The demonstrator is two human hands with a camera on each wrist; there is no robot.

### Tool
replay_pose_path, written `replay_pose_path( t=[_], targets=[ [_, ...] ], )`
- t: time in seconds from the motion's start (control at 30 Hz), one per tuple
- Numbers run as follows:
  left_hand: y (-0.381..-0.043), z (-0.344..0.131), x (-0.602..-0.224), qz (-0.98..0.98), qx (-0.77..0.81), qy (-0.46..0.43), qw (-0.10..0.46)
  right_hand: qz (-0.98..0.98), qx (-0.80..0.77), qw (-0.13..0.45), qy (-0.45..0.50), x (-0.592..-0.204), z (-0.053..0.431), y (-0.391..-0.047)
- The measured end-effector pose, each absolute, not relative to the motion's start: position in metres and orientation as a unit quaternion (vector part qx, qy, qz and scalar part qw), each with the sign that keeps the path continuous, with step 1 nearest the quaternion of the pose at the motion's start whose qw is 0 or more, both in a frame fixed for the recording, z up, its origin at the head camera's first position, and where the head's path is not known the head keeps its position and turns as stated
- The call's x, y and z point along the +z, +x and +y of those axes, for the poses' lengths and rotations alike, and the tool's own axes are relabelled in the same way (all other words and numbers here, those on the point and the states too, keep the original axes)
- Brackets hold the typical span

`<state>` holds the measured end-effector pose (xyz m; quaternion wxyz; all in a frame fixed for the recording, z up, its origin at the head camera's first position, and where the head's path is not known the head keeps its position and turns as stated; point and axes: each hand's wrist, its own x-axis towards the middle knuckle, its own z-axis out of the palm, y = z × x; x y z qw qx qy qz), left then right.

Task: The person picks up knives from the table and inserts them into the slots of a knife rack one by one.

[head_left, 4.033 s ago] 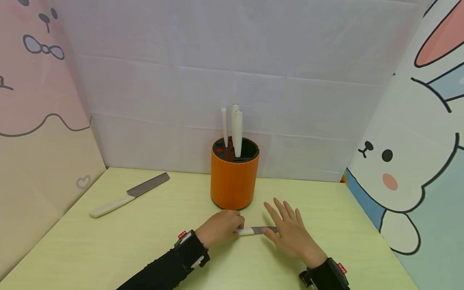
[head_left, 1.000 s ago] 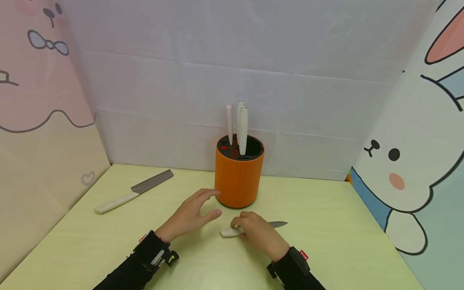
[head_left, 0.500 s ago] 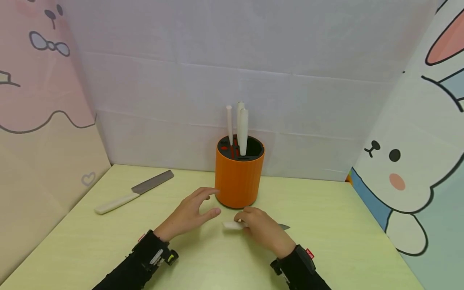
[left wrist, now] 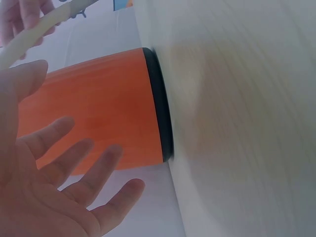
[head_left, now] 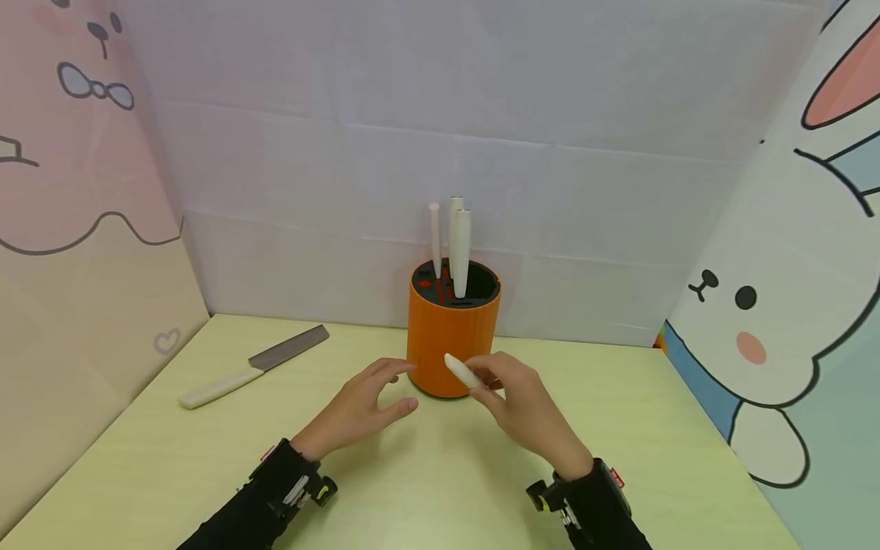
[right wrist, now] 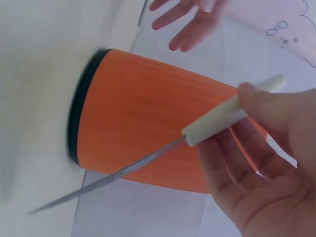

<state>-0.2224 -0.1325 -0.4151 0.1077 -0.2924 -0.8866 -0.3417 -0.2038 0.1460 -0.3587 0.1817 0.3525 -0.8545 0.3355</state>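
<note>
- The left hand [head_left: 364, 401] faces the right one, left fingers [left wrist: 96, 177] loosely spread and slightly bent, left thumb [left wrist: 32, 79] apart from them.
- The right hand [head_left: 529, 412] is raised across from the left, well apart, right thumb [right wrist: 269, 106] opposing the curled right fingers [right wrist: 222, 170] in a pinch.
- Behind each hand, the left arm [head_left: 237, 512] and right arm [head_left: 605, 512] slant inward.
</note>
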Motion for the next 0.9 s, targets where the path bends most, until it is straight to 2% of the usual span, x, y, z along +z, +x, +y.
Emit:
replay_pose_path(
  t=[0.13, 0.3, 0.53, 0.9],
  targets=[
    [-0.221, -0.133, -0.414, -0.890, -0.341, -0.287, 0.099, -0.832, 0.380, 0.213, 0.345, -0.353, 0.148, -0.203],
    [-0.220, -0.133, -0.414, -0.887, -0.344, -0.290, 0.098, -0.811, 0.427, 0.223, 0.333, -0.344, 0.144, -0.198],
    [-0.220, -0.133, -0.414, -0.885, -0.343, -0.298, 0.102, -0.791, 0.503, 0.182, 0.296, -0.315, 0.133, -0.170],
    [-0.220, -0.132, -0.413, -0.882, -0.350, -0.296, 0.109, -0.780, 0.549, 0.153, 0.259, -0.310, 0.128, -0.163]
  ],
)
